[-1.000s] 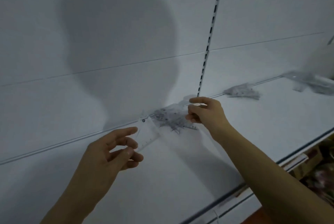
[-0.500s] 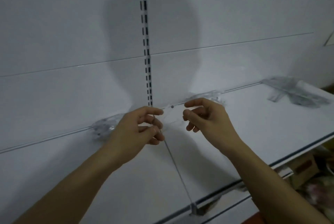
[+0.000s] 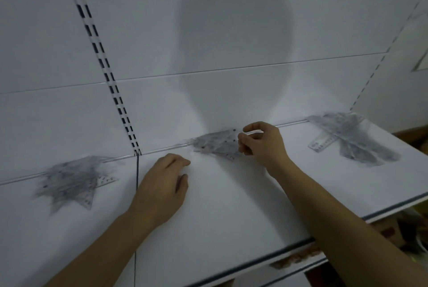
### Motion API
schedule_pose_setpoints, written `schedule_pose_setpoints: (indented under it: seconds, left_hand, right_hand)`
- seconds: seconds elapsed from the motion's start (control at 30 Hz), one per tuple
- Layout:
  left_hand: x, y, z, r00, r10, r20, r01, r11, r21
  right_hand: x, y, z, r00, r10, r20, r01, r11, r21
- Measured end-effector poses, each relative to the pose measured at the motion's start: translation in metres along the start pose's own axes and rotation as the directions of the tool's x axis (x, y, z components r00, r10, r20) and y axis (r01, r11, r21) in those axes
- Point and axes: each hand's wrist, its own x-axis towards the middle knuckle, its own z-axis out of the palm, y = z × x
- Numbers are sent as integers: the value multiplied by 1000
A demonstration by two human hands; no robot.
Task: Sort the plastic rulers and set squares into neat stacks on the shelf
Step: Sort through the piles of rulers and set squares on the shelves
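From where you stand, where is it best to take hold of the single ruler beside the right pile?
Probably at the ruler's left end, coming from the left front. That end lies bare on the shelf, while its right end runs under the right pile.

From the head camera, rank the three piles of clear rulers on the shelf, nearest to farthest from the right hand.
1. middle pile, touching the right hand.
2. right pile, by the shelf's right end.
3. left pile, beyond the left hand.
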Motion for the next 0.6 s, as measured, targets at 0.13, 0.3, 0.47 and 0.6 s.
schedule_pose_setpoints:
  seconds: [0.13,0.3,0.47,0.6]
  left_hand:
    - [2,3,3,1000,5,-19,-4,998,60]
    - [-3,-1,-6,1000,9,16,-10,996,85]
    - [-26,-28,-69,1000,5,8,-6,996,93]
    - [-75,-72,-135,995,-67,-74,77,987,141]
  right_hand:
    - [4,7,8,993,-104,-63,85,965,-249]
    - [-14,4,12,948,-310,71,311,857,-411]
    - [-45,-23,48,780,-470,413,626,595,-504]
    - [-91,-55,114,650,-467,599,752,512,-416]
